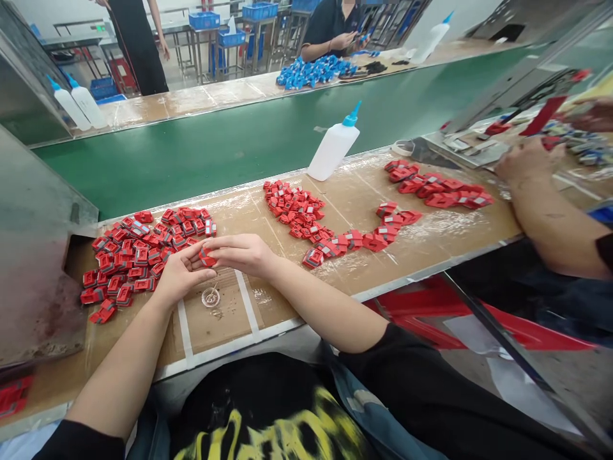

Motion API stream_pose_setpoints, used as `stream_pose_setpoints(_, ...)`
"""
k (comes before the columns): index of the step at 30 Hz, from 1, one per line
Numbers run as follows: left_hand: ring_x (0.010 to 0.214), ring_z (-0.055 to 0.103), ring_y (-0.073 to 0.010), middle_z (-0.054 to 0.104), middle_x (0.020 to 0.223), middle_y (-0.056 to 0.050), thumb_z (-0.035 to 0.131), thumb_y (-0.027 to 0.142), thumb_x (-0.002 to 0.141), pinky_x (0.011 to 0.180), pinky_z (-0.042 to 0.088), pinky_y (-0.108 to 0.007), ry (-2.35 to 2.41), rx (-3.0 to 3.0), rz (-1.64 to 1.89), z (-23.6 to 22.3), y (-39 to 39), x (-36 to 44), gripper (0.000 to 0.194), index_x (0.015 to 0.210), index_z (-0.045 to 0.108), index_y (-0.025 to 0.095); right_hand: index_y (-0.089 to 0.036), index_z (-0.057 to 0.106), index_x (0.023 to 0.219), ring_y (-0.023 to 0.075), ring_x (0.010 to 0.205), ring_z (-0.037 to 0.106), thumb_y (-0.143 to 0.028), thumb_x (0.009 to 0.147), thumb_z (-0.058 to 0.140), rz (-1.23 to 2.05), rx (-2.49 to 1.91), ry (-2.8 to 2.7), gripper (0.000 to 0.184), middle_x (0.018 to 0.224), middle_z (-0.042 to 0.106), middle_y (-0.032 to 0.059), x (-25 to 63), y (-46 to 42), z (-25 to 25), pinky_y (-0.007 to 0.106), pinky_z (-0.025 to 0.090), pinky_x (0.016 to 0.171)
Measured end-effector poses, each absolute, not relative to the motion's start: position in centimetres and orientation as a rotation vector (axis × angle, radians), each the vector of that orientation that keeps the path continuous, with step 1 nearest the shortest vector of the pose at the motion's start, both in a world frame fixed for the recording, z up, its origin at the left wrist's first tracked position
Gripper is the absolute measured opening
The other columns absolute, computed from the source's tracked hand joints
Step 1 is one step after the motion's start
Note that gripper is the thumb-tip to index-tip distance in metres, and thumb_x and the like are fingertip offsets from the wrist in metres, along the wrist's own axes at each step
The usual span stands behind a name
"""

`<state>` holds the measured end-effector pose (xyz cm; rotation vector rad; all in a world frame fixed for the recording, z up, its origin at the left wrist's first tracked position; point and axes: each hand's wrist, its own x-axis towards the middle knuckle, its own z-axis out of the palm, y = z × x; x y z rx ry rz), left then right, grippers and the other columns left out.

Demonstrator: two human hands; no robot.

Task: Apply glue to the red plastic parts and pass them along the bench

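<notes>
A small red plastic part with a grey stripe (207, 257) is held between my two hands above the table. My left hand (182, 273) cups it from the left, fingers curled around its far side. From the right, the fingertips of my right hand (246, 254) press on the same part. Just below them sits a small round clear dish (211, 297), with a thin stick-like thing in it. A wide pile of similar red and grey parts (141, 252) spreads to the left of my hands.
Smaller red pieces (294, 207) are heaped right of centre, beside a curved row of red parts (354, 239). Another red cluster (440, 185) lies farther right. A white bottle with blue nozzle (334, 150) stands by the green belt (215, 153). A co-worker's hand (529, 156) is at right.
</notes>
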<state>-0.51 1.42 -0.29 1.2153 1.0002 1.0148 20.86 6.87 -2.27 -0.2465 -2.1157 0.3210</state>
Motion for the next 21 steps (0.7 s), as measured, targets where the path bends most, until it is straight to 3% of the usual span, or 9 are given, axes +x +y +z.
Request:
stream_pose_setpoints(4, 0.112, 0.072, -0.0316, 0.076, 0.121, -0.013, 0.09, 0.038, 0.071, 0.095, 0.061, -0.042, 1.036, 1.248, 1.063, -0.1, 1.5, -0.3, 0.058, 0.12, 0.072, 0.015, -0.028, 0.064, 0.134, 0.0198, 0.13, 0.064, -0.025, 0.097, 0.066, 0.355, -0.255, -2.172, 0.037, 0.143, 0.064, 0.0081, 21.0, 6.6, -1.7, 0.037, 0.055, 0.11)
stream_pose_setpoints(7, 0.107, 0.073, -0.0279, 0.077, 0.117, -0.012, 0.089, 0.036, 0.073, 0.093, 0.06, -0.038, 1.055, 1.348, 1.067, 0.3, 1.3, 0.2, 0.055, 0.12, 0.072, 0.015, -0.025, 0.044, 0.154, 0.0276, 0.145, 0.049, -0.041, 0.087, 0.078, 0.609, -0.335, -2.187, 0.077, 0.158, 0.048, 0.0143, 20.7, 6.1, -0.7, 0.047, 0.043, 0.121)
stream_pose_setpoints(9, 0.1, 0.074, -0.0262, 0.077, 0.112, -0.011, 0.088, 0.038, 0.073, 0.086, 0.061, -0.035, 1.096, 1.401, 1.073, 0.3, 1.0, 0.5, 0.054, 0.119, 0.072, 0.015, -0.021, 0.036, 0.158, 0.0287, 0.146, 0.048, -0.046, 0.085, 0.079, 0.79, -0.379, -2.177, 0.089, 0.156, 0.048, 0.0172, 20.3, 5.9, -0.4, 0.046, 0.042, 0.121)
stream_pose_setpoints(12, 0.095, 0.073, -0.0257, 0.077, 0.108, -0.01, 0.088, 0.041, 0.073, 0.081, 0.06, -0.033, 1.151, 1.441, 1.132, 0.1, 0.9, 0.8, 0.053, 0.117, 0.073, 0.015, -0.02, 0.044, 0.153, 0.0248, 0.135, 0.058, -0.044, 0.089, 0.074, 0.888, -0.372, -2.166, 0.075, 0.146, 0.059, 0.0158, 19.7, 5.9, -0.6, 0.041, 0.047, 0.116)
stream_pose_setpoints(15, 0.098, 0.073, -0.026, 0.077, 0.107, -0.009, 0.088, 0.04, 0.072, 0.083, 0.059, -0.034, 1.198, 1.475, 1.189, -0.1, 1.0, 0.9, 0.049, 0.113, 0.075, 0.016, -0.021, 0.046, 0.15, 0.0234, 0.137, 0.056, -0.039, 0.092, 0.072, 0.845, -0.34, -2.201, 0.067, 0.146, 0.057, 0.0148, 19.5, 6.2, -0.5, 0.039, 0.046, 0.116)
stream_pose_setpoints(18, 0.094, 0.073, -0.0252, 0.078, 0.103, -0.008, 0.087, 0.041, 0.073, 0.082, 0.061, -0.035, 1.207, 1.464, 1.195, -0.1, 1.1, 0.8, 0.044, 0.109, 0.076, 0.016, -0.021, 0.051, 0.144, 0.0237, 0.139, 0.052, -0.037, 0.095, 0.068, 0.633, -0.332, -2.306, 0.054, 0.151, 0.051, 0.0153, 19.7, 6.3, 0.1, 0.04, 0.047, 0.114)
stream_pose_setpoints(21, 0.099, 0.075, -0.0289, 0.078, 0.109, -0.01, 0.089, 0.041, 0.07, 0.084, 0.062, -0.038, 1.133, 1.437, 1.074, 0.2, 1.0, 0.5, 0.053, 0.114, 0.075, 0.016, -0.017, 0.061, 0.13, 0.0242, 0.132, 0.056, -0.035, 0.1, 0.06, 0.304, -0.401, -2.386, 0.035, 0.139, 0.06, 0.0153, 20.8, 5.8, 0.8, 0.042, 0.048, 0.11)
